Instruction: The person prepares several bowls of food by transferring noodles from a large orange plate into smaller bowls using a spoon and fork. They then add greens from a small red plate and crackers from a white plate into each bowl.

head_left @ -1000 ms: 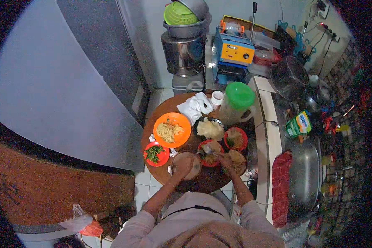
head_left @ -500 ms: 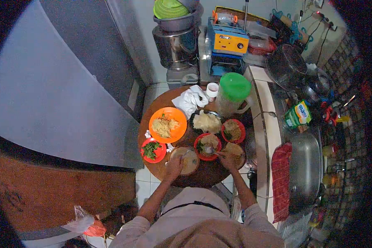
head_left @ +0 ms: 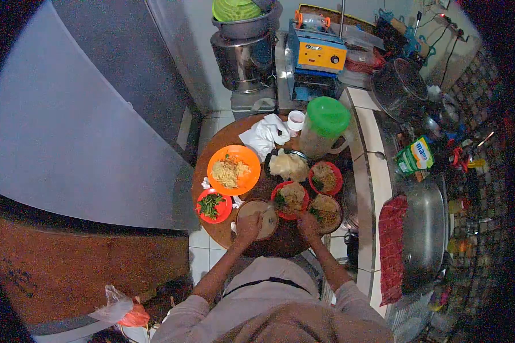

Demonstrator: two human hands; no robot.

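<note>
My left hand (head_left: 248,226) is closed over the left part of a round bowl of pale liquid (head_left: 265,228) near the front edge of the table; a small utensil seems to stick out from its fingers. My right hand (head_left: 309,225) has its fingers drawn together between a red bowl of noodles and greens (head_left: 292,198) and another noodle bowl (head_left: 326,212). What it holds, if anything, is too small to make out. Behind them sit a third noodle bowl (head_left: 325,176) and a dish of pale food (head_left: 288,166).
On the round wooden table (head_left: 213,233) are an orange plate of noodles (head_left: 234,170), a red plate of greens (head_left: 214,206), a white cloth (head_left: 263,136), a white cup (head_left: 296,120) and a green-lidded pitcher (head_left: 328,117). A tiled counter with a sink (head_left: 424,234) borders the right.
The spoon that was over the red noodle bowl no longer shows there. My right hand has drawn slightly down and back from it. The view has shifted slightly.
</note>
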